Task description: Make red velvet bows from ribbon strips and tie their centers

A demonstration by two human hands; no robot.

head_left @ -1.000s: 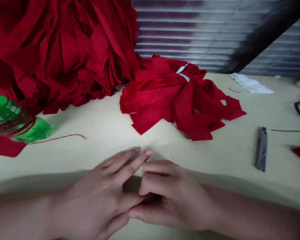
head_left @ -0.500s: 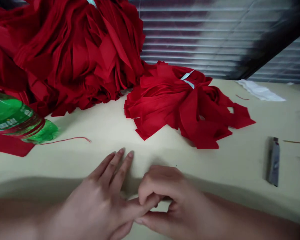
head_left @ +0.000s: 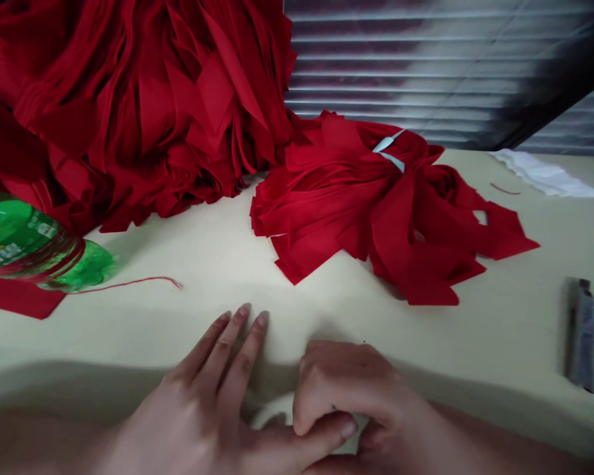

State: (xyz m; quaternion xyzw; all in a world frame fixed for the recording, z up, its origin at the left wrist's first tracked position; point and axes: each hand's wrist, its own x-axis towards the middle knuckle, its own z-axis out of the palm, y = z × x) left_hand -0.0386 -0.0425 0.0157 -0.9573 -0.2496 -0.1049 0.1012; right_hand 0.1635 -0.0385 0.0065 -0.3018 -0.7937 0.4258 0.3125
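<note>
My left hand lies palm down near the table's front, three fingers stretched out and apart. Its index finger points sideways to the right. Bent around that finger are the curled fingers of my right hand; its thumb is partly cut off below. No separate object shows in either hand, though the inside of the right one is hidden. Ahead on the table spreads a bundle of red fabric pieces, bound by a pale strip.
A large red fabric heap fills the back left. Beside it lies a green bottle wound with red thread, over a red piece. One thread end trails right. A small grey tool and white scrap lie right.
The view has shifted, so the small bundle and the grey tool appear farther right. My right hand sits slightly farther right and lower in view, still curled around the left index finger.
</note>
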